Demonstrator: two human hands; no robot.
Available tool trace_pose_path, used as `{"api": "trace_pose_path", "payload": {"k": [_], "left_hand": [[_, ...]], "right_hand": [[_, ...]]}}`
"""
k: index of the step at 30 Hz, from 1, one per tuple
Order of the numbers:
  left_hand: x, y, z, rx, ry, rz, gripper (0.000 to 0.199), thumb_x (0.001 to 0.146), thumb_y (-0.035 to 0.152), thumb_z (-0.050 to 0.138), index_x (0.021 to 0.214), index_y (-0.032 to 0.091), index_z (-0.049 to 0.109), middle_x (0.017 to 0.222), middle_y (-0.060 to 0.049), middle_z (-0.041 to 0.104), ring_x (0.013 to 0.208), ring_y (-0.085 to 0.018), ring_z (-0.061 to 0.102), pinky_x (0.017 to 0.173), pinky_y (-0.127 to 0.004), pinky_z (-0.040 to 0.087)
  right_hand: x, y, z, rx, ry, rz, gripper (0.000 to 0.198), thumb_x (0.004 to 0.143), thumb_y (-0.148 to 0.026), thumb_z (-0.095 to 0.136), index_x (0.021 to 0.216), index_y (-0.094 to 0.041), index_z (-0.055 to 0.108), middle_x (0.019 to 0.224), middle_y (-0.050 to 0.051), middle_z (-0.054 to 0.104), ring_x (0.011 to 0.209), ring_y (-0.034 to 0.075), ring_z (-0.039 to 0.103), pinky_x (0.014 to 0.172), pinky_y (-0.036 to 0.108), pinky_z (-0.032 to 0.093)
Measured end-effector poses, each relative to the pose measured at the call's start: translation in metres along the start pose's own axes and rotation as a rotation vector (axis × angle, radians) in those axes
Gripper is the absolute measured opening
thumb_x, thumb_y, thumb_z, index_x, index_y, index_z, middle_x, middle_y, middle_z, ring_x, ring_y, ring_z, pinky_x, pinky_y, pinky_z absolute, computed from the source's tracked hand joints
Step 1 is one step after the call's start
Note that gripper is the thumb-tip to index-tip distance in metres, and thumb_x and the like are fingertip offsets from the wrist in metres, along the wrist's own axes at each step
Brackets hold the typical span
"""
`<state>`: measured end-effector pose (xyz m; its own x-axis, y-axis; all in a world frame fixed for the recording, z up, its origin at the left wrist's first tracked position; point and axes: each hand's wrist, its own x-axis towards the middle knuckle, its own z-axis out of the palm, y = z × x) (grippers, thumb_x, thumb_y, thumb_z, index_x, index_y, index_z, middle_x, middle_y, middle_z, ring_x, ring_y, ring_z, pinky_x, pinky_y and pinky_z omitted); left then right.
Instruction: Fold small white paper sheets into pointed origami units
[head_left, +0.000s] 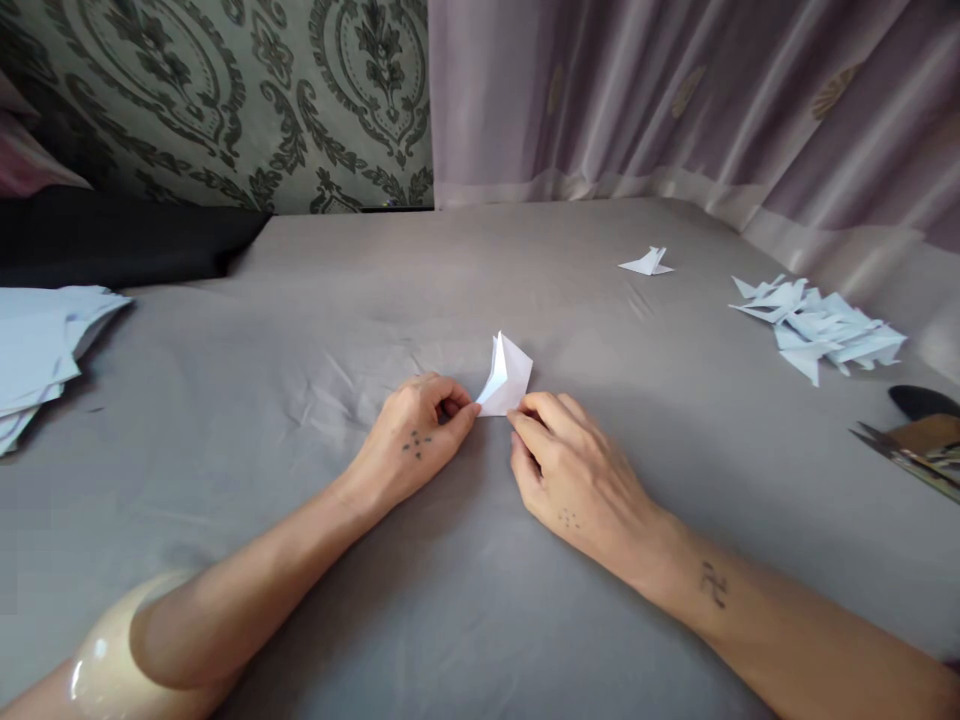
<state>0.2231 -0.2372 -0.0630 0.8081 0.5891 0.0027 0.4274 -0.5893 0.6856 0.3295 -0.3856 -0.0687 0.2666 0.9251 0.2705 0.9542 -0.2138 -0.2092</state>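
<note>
A small white folded paper [508, 372] stands partly raised on the grey cloth, between my two hands. My left hand [427, 425] pinches its lower left corner between thumb and forefinger. At the lower right edge, the fingertips of my right hand [574, 450] press on the paper, with the thumb tucked beneath the forefinger. Whether the right fingers grip the paper or only hold it down, I cannot make out. The paper has creased layers and a point sticking upward.
One finished-looking folded paper bird [649, 261] sits farther back. To the right lies a pile of similar folded papers [825, 325], with scissors [911, 460] nearer me. A stack of white sheets [45, 350] and a black cloth [120, 240] lie at left. Curtains [637, 100] border the back.
</note>
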Motion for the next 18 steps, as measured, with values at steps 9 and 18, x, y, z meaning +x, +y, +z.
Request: {"api": "trace_pose_path", "payload": {"k": [9,18], "left_hand": [[0.0,0.002,-0.002,-0.009,-0.006,0.017,0.014,0.082,0.024,0.056,0.074,0.019,0.067,0.074,0.0,0.065,0.069,-0.015,0.058,0.065,-0.027,0.044],[0.0,0.0,-0.002,-0.137,0.019,-0.064,0.017,0.081,0.03,0.058,0.074,0.018,0.067,0.068,0.0,0.064,0.063,-0.014,0.056,0.058,-0.025,0.041]], "right_hand": [[-0.001,-0.009,0.0,-0.053,-0.059,-0.019,0.03,0.093,-0.023,0.042,0.105,-0.009,0.066,0.096,0.012,0.059,0.088,0.025,0.052,0.076,0.039,0.044],[0.0,-0.01,0.0,-0.064,-0.052,-0.039,0.035,0.092,-0.025,0.041,0.114,-0.008,0.064,0.093,0.011,0.059,0.084,0.024,0.051,0.078,0.04,0.04]]}}
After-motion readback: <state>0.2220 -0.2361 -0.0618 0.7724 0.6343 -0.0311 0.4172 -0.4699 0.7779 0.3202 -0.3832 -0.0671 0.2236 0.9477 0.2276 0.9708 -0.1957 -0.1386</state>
